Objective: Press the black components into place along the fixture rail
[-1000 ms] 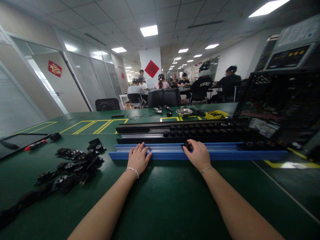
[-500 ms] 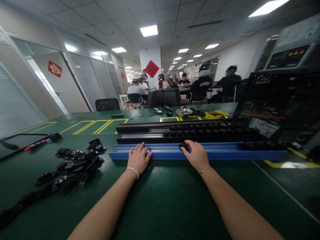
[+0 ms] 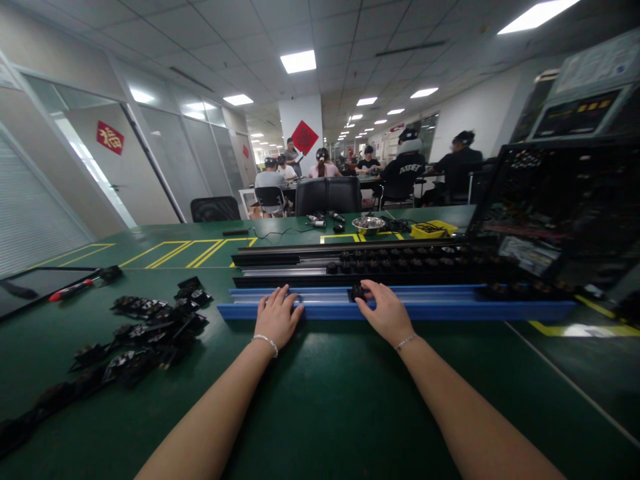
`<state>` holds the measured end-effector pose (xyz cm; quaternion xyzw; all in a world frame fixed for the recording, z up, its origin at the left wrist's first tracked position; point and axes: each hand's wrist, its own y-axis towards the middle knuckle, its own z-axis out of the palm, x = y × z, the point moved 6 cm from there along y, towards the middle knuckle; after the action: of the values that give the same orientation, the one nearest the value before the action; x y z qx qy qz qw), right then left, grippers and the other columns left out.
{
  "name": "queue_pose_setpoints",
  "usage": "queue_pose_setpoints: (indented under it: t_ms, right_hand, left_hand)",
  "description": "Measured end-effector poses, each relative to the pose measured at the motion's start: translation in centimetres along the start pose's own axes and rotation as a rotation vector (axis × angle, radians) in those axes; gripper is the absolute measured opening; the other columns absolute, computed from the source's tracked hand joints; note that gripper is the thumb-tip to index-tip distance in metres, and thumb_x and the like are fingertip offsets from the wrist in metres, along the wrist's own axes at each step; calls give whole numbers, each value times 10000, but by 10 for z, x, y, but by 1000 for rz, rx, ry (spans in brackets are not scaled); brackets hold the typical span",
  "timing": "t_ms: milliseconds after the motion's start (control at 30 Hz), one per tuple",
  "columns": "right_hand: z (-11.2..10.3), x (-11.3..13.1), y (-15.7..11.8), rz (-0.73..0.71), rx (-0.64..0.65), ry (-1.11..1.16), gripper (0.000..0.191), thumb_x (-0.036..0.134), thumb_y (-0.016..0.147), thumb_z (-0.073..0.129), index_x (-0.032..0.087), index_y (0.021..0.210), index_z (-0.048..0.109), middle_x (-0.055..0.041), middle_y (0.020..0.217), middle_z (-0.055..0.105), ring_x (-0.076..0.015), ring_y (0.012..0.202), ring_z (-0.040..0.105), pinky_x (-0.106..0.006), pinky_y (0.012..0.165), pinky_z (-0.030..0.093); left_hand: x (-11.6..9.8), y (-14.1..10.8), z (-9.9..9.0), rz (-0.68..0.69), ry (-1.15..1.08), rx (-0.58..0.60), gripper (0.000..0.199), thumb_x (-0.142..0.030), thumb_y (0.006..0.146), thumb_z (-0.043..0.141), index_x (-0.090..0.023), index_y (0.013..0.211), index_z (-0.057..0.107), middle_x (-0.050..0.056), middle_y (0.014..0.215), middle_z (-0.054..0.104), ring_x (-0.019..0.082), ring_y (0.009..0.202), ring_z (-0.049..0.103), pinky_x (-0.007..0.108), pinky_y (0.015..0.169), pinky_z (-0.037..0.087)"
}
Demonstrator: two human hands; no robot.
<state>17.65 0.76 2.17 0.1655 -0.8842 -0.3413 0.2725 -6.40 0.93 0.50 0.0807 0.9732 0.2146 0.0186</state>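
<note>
A long blue rail (image 3: 445, 311) lies across the green table, with several black parts (image 3: 520, 291) in its right end. My left hand (image 3: 277, 315) rests on the rail's left part, fingers spread, holding nothing. Near the rail's middle, my right hand (image 3: 385, 308) has its thumb and fingertips around the right side of a small black part (image 3: 357, 292) that sits in the channel. Behind the blue rail are black rails (image 3: 280, 281) with rows of similar black parts.
Loose black parts (image 3: 145, 333) are heaped on the left of the green table (image 3: 310, 413). Farther left lies a red-handled tool (image 3: 73, 291). A metal bowl (image 3: 369, 225) and yellow tray (image 3: 433, 229) stand behind the rails. An open computer case (image 3: 540, 193) is at right.
My right hand and the small black part have shifted slightly left along the blue rail. My left hand has stayed in place.
</note>
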Motion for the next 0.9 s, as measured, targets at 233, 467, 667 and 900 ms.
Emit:
queue_pose_setpoints:
  t_ms: [233,467,667,900]
  right_hand:
    - [3,6,-1,-45,16,20,350,280,782,519,183,1118,507,-65,1042,638,-168,818,629,-415,986,385]
    - [5,8,-2,-65,29,50,361,283,787,512,186,1135,487,-70,1078,627,-163,814,639,-449,1040,319]
    - [9,10,-4,-92,67,74,355,294,795,496,199,1137,482,-68,1092,621,-168,863,630,-456,1035,322]
    - [10,15,-4,-123,105,60,341,264,790,486,179,1119,506,-75,1038,631,-178,917,601,-440,1014,349]
  left_hand:
    - [1,0,2,-1,-2,-1,441,-475,881,285,-273,1174,544,46,1371,433,223,1266,353,431,1017,265]
    - [0,-1,0,3,3,-9,434,-469,881,289,-270,1169,545,47,1368,436,222,1260,361,430,1012,269]
    - [0,0,1,-4,-1,3,434,-469,879,294,-273,1174,545,45,1372,432,223,1262,356,426,1015,266]
    - [-1,0,-1,-12,-12,7,432,-460,878,305,-268,1183,542,48,1371,432,224,1263,354,428,1019,262]
